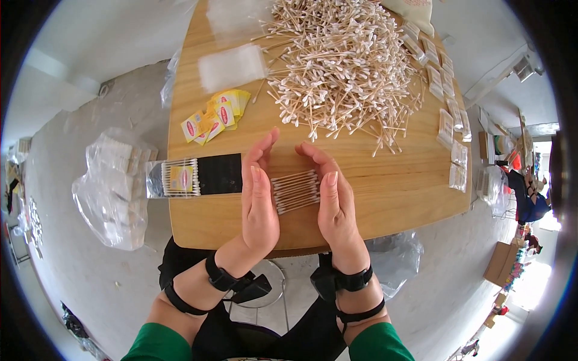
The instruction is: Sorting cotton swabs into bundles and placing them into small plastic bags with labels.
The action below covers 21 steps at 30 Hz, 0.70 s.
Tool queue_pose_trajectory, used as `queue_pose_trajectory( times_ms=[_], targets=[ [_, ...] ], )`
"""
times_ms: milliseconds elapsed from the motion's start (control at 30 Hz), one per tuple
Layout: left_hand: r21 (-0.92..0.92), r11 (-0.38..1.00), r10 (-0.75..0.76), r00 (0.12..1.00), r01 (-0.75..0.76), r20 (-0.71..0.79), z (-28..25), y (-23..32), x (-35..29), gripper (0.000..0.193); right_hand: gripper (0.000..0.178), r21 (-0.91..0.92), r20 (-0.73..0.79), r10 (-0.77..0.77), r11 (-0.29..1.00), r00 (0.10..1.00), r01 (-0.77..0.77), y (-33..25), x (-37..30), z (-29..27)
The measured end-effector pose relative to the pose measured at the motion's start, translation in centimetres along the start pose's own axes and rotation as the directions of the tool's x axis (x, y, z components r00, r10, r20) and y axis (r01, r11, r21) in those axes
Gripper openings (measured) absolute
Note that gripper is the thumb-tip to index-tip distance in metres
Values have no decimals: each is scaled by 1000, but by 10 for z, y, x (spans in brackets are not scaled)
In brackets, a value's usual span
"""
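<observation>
Table (391, 186), wood-topped, is seen from above, its outline bent by the lens. Its far middle is covered by a heap (343, 66) of loose swabs, white-tipped and lying every way. Beside the left edge, a clear bag (111, 201) is filled with whitish bundles. Along the right edge, small packs (445, 129) are lined up in a loose file.

Near the front, 2 bare hands are held apart, palms facing. On the left hand (261, 207) and the right hand (338, 210), the fingers are kept long and slightly curved, with a wide gap left between the palms; nothing is gripped. At the far left, sheets of film (232, 67) are laid flat, and nearer, yellow cards (224, 113) are fanned out. Left of the hands, a black pad (220, 174) is set against a filled sleeve (180, 178), by which the table's edge is overhung.

Between the palms, a row (295, 191) of swabs is laid flat on the wood, slightly slanted. Whether its tips are pressed by the palms cannot be told. The step in hand is judged to be the evening-up of the row's ends; light, level pressure from 2 sides would be called for, so that no swab is buckled.
</observation>
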State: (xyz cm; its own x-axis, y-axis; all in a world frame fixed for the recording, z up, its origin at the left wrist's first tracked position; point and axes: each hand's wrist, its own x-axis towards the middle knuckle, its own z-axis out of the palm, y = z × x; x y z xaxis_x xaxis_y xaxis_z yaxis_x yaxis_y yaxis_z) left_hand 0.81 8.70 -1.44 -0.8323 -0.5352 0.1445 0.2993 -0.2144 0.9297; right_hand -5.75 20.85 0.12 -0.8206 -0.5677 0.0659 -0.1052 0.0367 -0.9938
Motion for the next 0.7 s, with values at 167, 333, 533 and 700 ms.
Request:
queue_pose_trajectory(
  times_ms=[167, 333, 533, 700],
  targets=[
    [30, 1000, 0, 1000, 0, -5, -1, -2, 0, 56, 62, -82, 18, -59, 995, 998, 61, 1, -1, 8],
    [28, 1000, -2, 1000, 3, -18, 0, -3, 0, 55, 63, -6, -19, -21, 1000, 1000, 21, 4, -4, 12],
    [-13, 998, -55, 998, 55, -1, -8, 5, 6, 50, 63, 29, -92, -11, 999, 996, 14, 3, -6, 25],
    [-20, 994, -105, 994, 105, -24, -20, 15, 13, 50, 63, 90, -97, -15, 996, 995, 24, 0, 1, 41]
  ],
)
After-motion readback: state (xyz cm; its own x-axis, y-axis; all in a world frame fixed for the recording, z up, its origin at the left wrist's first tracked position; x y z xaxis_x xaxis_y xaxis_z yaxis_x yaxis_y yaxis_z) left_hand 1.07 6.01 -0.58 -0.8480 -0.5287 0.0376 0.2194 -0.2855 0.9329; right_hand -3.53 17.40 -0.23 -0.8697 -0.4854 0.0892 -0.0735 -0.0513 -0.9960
